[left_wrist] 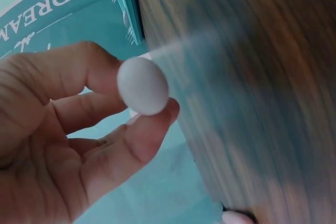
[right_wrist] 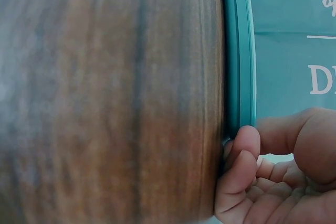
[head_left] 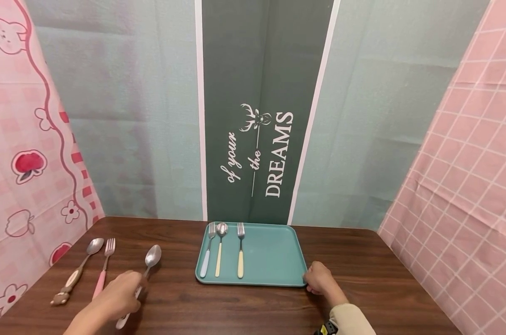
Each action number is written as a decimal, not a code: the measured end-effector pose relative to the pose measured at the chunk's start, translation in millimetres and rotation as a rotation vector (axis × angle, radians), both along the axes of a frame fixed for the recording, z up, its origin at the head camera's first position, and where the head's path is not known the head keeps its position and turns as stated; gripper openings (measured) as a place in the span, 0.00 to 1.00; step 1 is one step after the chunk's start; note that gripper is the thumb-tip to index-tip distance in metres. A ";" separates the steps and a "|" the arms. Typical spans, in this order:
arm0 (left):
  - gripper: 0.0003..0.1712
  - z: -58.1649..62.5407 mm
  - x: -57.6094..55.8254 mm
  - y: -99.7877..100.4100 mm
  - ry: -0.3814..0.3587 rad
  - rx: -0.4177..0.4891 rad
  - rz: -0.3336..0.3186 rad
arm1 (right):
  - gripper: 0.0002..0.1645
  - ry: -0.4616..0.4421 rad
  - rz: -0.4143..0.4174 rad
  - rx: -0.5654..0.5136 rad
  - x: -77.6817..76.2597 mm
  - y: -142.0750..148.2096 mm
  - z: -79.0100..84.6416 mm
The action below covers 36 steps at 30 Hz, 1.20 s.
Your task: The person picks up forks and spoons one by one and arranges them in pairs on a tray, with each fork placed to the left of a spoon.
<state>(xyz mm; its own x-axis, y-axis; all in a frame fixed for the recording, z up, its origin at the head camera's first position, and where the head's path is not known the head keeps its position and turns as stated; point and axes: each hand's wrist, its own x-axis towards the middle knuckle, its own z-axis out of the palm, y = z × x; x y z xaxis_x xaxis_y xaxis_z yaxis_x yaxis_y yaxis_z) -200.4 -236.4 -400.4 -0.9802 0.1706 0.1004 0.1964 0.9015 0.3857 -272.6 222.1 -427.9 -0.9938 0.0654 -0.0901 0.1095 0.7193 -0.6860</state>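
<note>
My left hand (head_left: 120,294) grips a spoon (head_left: 153,255) by its white handle, close over the table, with the metal bowl pointing away from me. In the left wrist view the rounded white handle end (left_wrist: 143,86) sticks out between thumb and fingers. My right hand (head_left: 318,278) holds the near right corner of a teal tray (head_left: 273,253), its thumb and fingers at the rim (right_wrist: 242,51) in the right wrist view. On the tray lie a fork with a pale blue handle (head_left: 205,264), a spoon with a cream handle (head_left: 219,260) and a fork with a yellow handle (head_left: 240,263).
Left of my left hand, a pink-handled fork (head_left: 99,283) and a spoon with a brown, bear-tipped handle (head_left: 73,278) lie on the dark wooden table (head_left: 173,302). Printed cloth hangs behind the table, with pink patterned cloth at both sides.
</note>
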 end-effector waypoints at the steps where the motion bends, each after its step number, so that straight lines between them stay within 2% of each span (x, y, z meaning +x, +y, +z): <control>1: 0.21 0.2 -1.0 2.0 -0.001 0.012 -0.002 | 0.09 0.002 -0.001 0.004 0.0 0.3 0.1; 9: 0.21 1.0 -10.9 15.8 -0.008 0.038 -0.019 | 0.09 -0.002 -0.003 0.007 -0.7 0.9 0.2; 13: 0.22 0.5 -14.0 22.9 0.027 0.032 -0.035 | 0.09 -0.003 -0.002 0.009 -1.1 1.0 0.2; 18: 0.21 -0.3 -17.4 31.2 0.049 0.066 -0.068 | 0.08 0.001 -0.002 0.007 -1.0 1.0 0.2; 36: 0.15 3.3 -31.2 44.7 0.032 0.131 -0.119 | 0.09 -0.002 0.002 -0.003 -1.8 1.4 -2.6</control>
